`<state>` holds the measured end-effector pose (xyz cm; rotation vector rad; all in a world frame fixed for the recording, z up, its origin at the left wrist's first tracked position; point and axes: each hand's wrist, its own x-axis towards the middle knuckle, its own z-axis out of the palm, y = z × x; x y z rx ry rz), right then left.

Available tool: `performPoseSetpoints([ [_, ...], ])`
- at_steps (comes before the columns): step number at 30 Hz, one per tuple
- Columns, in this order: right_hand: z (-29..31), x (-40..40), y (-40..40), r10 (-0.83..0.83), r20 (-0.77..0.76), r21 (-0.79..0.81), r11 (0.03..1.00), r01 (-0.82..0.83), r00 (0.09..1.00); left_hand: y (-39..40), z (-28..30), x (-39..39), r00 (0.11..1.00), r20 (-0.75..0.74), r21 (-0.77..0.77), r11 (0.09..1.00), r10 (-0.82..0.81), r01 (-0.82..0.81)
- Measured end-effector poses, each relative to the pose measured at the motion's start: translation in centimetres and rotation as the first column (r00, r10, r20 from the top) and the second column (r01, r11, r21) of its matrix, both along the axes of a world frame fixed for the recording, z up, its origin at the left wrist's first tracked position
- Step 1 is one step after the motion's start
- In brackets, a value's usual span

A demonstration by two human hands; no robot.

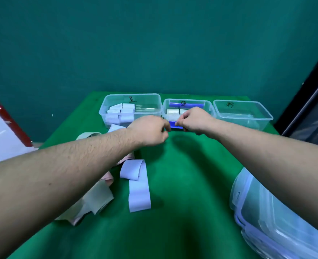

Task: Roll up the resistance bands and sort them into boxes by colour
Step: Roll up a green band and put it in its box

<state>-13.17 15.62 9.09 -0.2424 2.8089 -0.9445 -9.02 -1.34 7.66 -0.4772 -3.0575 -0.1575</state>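
Three clear boxes stand in a row at the table's far edge. The left box (103, 111) holds several pale lilac rolls. The middle box (209, 107) holds pale rolls and has a dark blue bar (173, 124) at its front rim. The right box (266, 117) looks empty. My left hand (148, 131) and right hand (196, 120) meet at that bar, fingers curled and pinching its two ends. Whether a band is hidden between them I cannot tell. Loose on the table lie a lilac band (138, 186), pale green bands (96, 199) and a pink band (110, 179), partly under my left forearm.
A stack of clear lids with blue edges (262, 212) lies at the table's right front. A red fire extinguisher (8, 124) leans on the floor to the left. The green cloth (182, 174) is bare between the bands and the lids.
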Motion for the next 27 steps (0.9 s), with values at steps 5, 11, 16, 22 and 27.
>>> performPoseSetpoints([
  [5, -1.1, 3.3, -1.3, 0.051, 0.052, 0.019, 0.998, -0.052, 0.997, -3.1, -2.1, 3.8, 0.998, 0.044, 0.014, 0.999, 0.048, -0.049],
  [11, -3.9, 4.0, -4.1, 0.069, 0.001, -0.042, 0.997, -0.069, 0.998, -6.8, -4.5, 5.0, 0.987, 0.069, -0.013, 0.99, 0.142, -0.141],
  [16, -5.7, 2.5, -6.6, 0.063, -0.092, -0.049, 0.996, -0.068, 0.994, -8.2, -5.7, 3.9, 0.979, 0.043, 0.064, 0.978, 0.198, -0.201],
  [22, -8.5, -0.4, -9.9, -0.04, -0.08, -0.125, 0.992, 0.029, 0.996, -8.9, -6.8, 2.2, 0.974, 0.068, 0.148, 0.964, 0.215, -0.223],
  [27, -9.9, -2.0, -11.4, -0.074, -0.027, -0.036, 0.997, 0.073, 0.997, -8.9, -7.2, 2.2, 0.982, 0.053, 0.146, 0.971, 0.182, -0.188],
])
